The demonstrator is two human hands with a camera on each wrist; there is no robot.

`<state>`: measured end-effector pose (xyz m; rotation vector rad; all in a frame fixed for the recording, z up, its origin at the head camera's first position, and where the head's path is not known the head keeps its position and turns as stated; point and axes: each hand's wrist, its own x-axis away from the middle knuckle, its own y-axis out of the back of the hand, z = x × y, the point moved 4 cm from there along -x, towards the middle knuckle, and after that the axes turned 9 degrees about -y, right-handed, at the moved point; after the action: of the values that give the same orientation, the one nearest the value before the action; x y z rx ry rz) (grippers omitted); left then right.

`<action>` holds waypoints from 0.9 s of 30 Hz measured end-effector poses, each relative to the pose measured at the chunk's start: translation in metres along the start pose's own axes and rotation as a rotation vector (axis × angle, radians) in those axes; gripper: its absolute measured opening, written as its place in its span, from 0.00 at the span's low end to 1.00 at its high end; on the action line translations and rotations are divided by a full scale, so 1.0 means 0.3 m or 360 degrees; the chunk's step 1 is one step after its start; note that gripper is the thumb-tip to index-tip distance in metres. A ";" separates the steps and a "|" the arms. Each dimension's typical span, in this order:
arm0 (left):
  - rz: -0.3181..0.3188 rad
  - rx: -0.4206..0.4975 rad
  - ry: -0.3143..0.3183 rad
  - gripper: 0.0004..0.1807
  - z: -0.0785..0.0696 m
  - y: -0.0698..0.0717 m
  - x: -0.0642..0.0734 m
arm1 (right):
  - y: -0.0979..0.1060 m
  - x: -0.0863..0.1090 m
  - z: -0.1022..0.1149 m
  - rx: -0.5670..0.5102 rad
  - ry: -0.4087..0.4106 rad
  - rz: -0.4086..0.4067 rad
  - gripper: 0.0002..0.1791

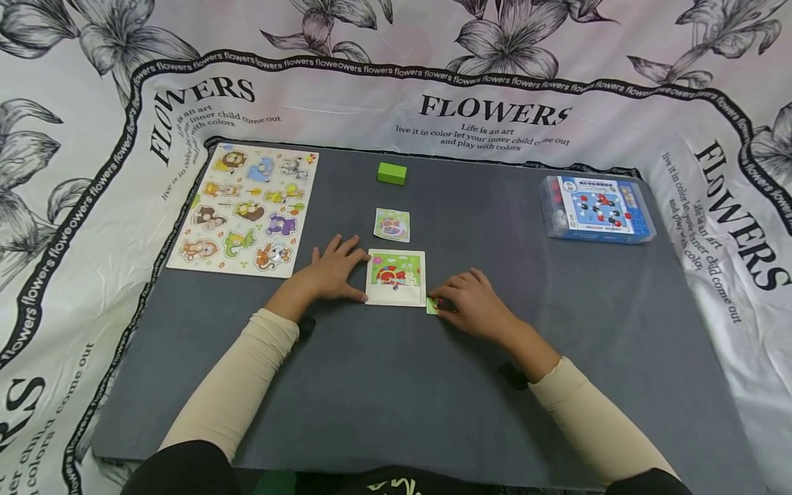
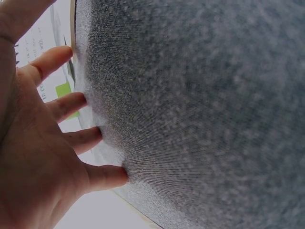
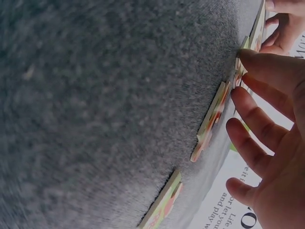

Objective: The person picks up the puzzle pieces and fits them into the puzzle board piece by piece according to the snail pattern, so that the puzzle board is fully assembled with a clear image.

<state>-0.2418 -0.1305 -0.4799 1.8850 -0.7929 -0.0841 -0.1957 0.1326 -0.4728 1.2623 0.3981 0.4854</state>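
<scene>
A small square puzzle board [image 1: 396, 294] lies in front of the person, its upper part filled with a green and red picture, the lower strip bare cream. My left hand [image 1: 331, 269] rests beside it with fingers spread, thumb and index fingertip at its left edge. At the lower right corner, my right hand [image 1: 473, 302] pinches a green puzzle piece [image 1: 432, 306] between thumb and fingers, partly covered by them. Below the right palm, the right wrist view shows one puzzle piece [image 3: 209, 119] and another piece [image 3: 162, 202] on the cloth; the head view hides both.
Beyond the board lie a square picture card [image 1: 392, 225] and a green block [image 1: 392, 174]. A large animal puzzle board [image 1: 244, 210] is at the left. A clear plastic case [image 1: 597, 210] with a blue label stands at the back right of the grey table [image 1: 383, 392].
</scene>
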 end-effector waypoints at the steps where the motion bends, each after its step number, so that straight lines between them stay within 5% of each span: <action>1: -0.0001 -0.0002 -0.0002 0.44 0.002 -0.001 0.000 | -0.002 -0.001 0.000 0.0001 0.0000 0.0003 0.16; 19: -0.0015 0.0001 0.0011 0.43 0.013 0.005 0.021 | 0.015 -0.026 0.007 0.0048 0.0040 -0.0049 0.16; 27: -0.0036 -0.0021 -0.0015 0.45 0.010 -0.003 0.004 | 0.033 -0.091 0.090 0.0069 0.0102 -0.0050 0.15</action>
<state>-0.2415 -0.1333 -0.4816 1.8826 -0.7756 -0.1125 -0.2051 0.0982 -0.4556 1.2830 0.4838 0.4938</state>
